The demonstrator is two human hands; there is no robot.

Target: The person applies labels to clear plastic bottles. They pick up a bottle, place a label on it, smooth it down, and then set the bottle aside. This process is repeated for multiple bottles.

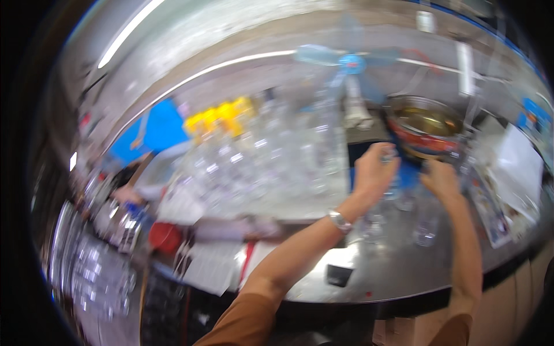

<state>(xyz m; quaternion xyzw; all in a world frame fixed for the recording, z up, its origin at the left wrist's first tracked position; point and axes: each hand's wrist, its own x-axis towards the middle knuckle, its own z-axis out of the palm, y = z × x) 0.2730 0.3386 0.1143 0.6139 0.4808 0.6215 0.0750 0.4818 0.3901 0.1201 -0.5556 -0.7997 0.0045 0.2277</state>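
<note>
I have the hands apart above the bench (358, 289); the left hand (377, 171) curls its fingers at a clear bottle (393, 191), which is in front of the red pot (420, 142), though through the blur I cannot tell whether they clamp it; the right hand (442, 177) bends its fingers just before the pot, and I cannot tell whether it grips anything; many clear vessels (259, 158) crowd to the left, the fan (351, 63) behind.

2 bare forearms (304, 247) stretched forward, left grip (378, 168) curled, right grip (440, 176) curled near it
</note>
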